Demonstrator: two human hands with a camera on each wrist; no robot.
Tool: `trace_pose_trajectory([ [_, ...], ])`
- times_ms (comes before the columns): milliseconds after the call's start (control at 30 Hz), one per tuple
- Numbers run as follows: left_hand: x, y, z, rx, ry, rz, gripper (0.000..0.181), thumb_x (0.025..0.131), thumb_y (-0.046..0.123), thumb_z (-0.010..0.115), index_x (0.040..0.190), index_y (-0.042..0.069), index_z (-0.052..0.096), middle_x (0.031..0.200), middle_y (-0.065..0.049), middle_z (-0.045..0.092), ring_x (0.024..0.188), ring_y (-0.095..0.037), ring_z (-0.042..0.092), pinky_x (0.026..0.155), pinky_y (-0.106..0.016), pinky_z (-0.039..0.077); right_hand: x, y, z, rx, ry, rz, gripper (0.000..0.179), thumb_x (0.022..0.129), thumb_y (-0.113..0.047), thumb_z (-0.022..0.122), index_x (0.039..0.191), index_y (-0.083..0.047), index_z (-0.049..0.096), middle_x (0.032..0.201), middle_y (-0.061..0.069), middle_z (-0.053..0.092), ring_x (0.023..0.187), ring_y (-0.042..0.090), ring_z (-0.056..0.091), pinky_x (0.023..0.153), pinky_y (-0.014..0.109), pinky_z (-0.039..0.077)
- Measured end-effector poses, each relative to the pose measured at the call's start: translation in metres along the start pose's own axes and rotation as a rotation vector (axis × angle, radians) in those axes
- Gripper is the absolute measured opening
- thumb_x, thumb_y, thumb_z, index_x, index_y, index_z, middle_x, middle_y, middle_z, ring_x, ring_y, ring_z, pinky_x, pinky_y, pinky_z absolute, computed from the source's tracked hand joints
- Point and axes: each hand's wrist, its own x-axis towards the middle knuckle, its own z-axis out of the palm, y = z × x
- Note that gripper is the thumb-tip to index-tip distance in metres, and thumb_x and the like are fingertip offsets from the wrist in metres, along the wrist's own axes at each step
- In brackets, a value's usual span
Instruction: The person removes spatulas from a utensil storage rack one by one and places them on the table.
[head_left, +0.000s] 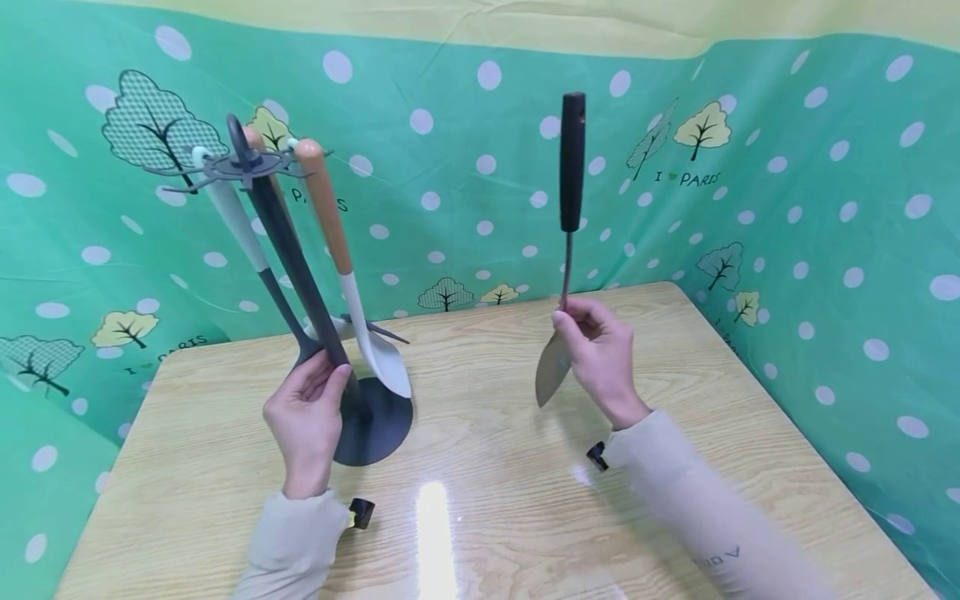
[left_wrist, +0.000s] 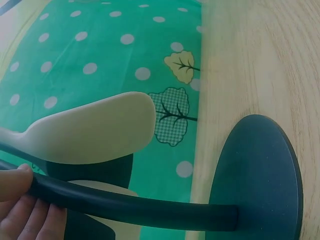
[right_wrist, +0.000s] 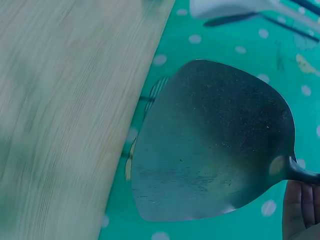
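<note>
While the left hand (head_left: 303, 417) grips the rack (head_left: 300, 271) at left of the frame, apparently to steady it, the right hand (head_left: 602, 354) right of centre pinches the turner (head_left: 552, 367) low on its shaft (head_left: 567, 267), so its upright handle (head_left: 572, 162) is free. At upper left, a brown-handled spatula (head_left: 327, 212) and a white-handled utensil (head_left: 237, 218) hang from the rack and seem to narrow the room round its top.
</note>
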Motion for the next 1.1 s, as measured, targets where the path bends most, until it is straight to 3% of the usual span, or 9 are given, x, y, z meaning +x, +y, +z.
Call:
trace_pose_trajectory([
  [233, 0.001, 0.000, -0.001, 0.011, -0.004, -0.001, 0.029, 0.079, 0.006, 0.078, 0.108, 0.004, 0.073, 0.100, -0.015, 0.071, 0.084, -0.005, 0.069, 0.075, -0.016, 0.055, 0.003, 0.007, -0.026, -0.118, 0.026, 0.010, 0.011, 0.087, 0.004, 0.065, 0.097, 0.008, 0.067, 0.089, 0.020, 0.067, 0.074, 0.018, 0.062, 0.068, 0.016, 0.051],
  [400, 0.001, 0.000, -0.001, 0.008, -0.006, -0.001, 0.029, 0.079, 0.007, 0.078, 0.108, 0.005, 0.073, 0.100, -0.015, 0.071, 0.085, -0.006, 0.069, 0.075, -0.016, 0.055, 0.004, 0.037, -0.046, -0.178, 0.024, 0.034, 0.012, 0.090, -0.006, 0.066, 0.100, 0.000, 0.069, 0.089, 0.011, 0.068, 0.076, 0.012, 0.061, 0.069, 0.015, 0.051],
  [633, 0.000, 0.001, -0.002, 0.005, -0.010, -0.011, 0.030, 0.079, 0.007, 0.078, 0.108, 0.006, 0.073, 0.101, -0.015, 0.071, 0.085, -0.005, 0.069, 0.075, -0.016, 0.054, 0.002, 0.047, -0.067, -0.261, 0.018, 0.096, 0.014, 0.091, -0.005, 0.064, 0.102, 0.002, 0.068, 0.093, 0.015, 0.067, 0.079, 0.017, 0.060, 0.070, 0.014, 0.050],
  [733, -0.001, 0.002, -0.002, -0.007, -0.009, -0.020, 0.030, 0.079, 0.006, 0.078, 0.108, 0.006, 0.073, 0.102, -0.016, 0.071, 0.085, -0.006, 0.069, 0.076, -0.016, 0.054, 0.001, 0.068, -0.079, -0.298, 0.019, 0.145, 0.017, 0.092, -0.015, 0.065, 0.105, -0.004, 0.068, 0.095, 0.009, 0.067, 0.081, 0.012, 0.060, 0.071, 0.013, 0.049],
  [867, -0.002, 0.002, -0.002, -0.011, -0.008, -0.026, 0.030, 0.078, 0.007, 0.079, 0.108, 0.006, 0.073, 0.102, -0.016, 0.071, 0.086, -0.006, 0.069, 0.076, -0.016, 0.054, 0.003, 0.079, -0.092, -0.347, 0.016, 0.200, 0.022, 0.093, -0.024, 0.063, 0.107, -0.007, 0.068, 0.097, 0.006, 0.066, 0.083, 0.009, 0.059, 0.071, 0.012, 0.049],
  [1100, 0.000, 0.001, -0.002, -0.002, -0.014, -0.022, 0.030, 0.079, 0.009, 0.078, 0.109, 0.009, 0.073, 0.102, -0.012, 0.071, 0.087, -0.008, 0.069, 0.077, -0.018, 0.055, 0.004, 0.094, -0.115, -0.426, 0.006, 0.206, 0.022, 0.094, -0.024, 0.063, 0.107, -0.007, 0.068, 0.098, 0.007, 0.066, 0.082, 0.007, 0.058, 0.068, 0.011, 0.048],
])
